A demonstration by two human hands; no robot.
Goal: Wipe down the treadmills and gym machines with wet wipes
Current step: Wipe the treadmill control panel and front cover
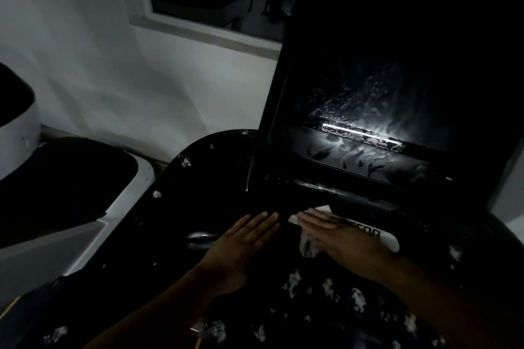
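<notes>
A dim, dark view looking down at a gym machine. At far left sits a neighbouring machine [133, 187] with a white shell and black top, against a pale wall [113, 65]. Higher up, a framed window [212, 8] shows only darkness.

The middle and right of the view are filled by a glossy black treadmill console [198, 201]. Small white flecks [185, 162], like foam or lint, are scattered over its surface.

The left hand [243, 241] lies flat on the console near the centre, palm down, fingers straight and together, holding nothing.

Just to its right is the wet wipe [307, 246], a crumpled white sheet lying on the console directly below the display. The right hand [340, 232] presses down on it with the palm and straight, extended fingers; the wipe shows at the fingertips and under the side of the hand. The two hands are close, almost touching at the fingertips.

Beside the right hand, part of some white lettering [368, 233] is visible but not readable. Nearer the viewer, small numbers [309, 289] including 4, 8 and 12 are printed on the console.

Above the right hand rises the tilted black screen [368, 105], streaked with wet smears and droplets that reflect a bright strip of light.
</notes>
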